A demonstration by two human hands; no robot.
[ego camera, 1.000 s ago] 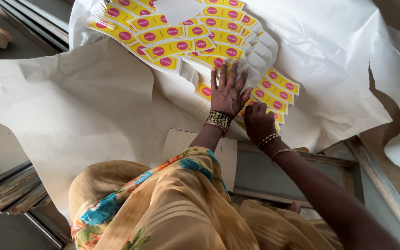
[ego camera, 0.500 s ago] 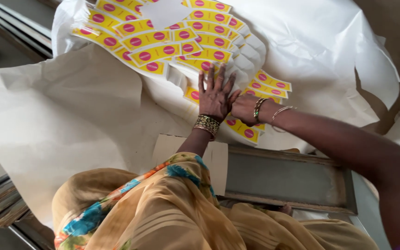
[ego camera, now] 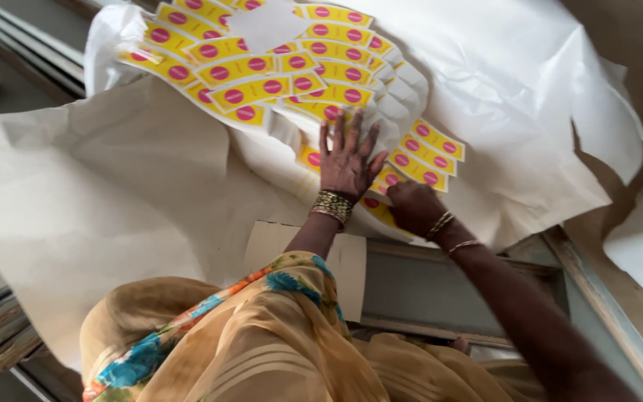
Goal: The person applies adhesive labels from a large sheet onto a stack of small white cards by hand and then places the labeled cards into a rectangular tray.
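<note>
Many yellow label strips with pink round dots (ego camera: 254, 89) lie fanned in overlapping rows on a big sheet of white paper (ego camera: 530, 89). My left hand (ego camera: 347, 160) lies flat on the near end of the fan, fingers spread, with gold bangles at the wrist. Just right of it, my right hand (ego camera: 413, 208) is curled with its fingers closed over the lowest strips (ego camera: 418, 167), thin bangles on its wrist. Whether it pinches a strip or only presses is partly hidden.
Cream paper (ego camera: 98, 193) covers the surface to the left. A cardboard flap (ego camera: 351, 260) and a grey metal frame (ego camera: 440, 283) lie under my arms. Patterned orange cloth (ego camera: 262, 350) fills the bottom. Metal rails (ego camera: 31, 52) run along the upper left.
My right hand has slid left and closer to me, from the right-hand strips to the lower edge beside my left hand. My left hand stays pressed flat on the fan.
</note>
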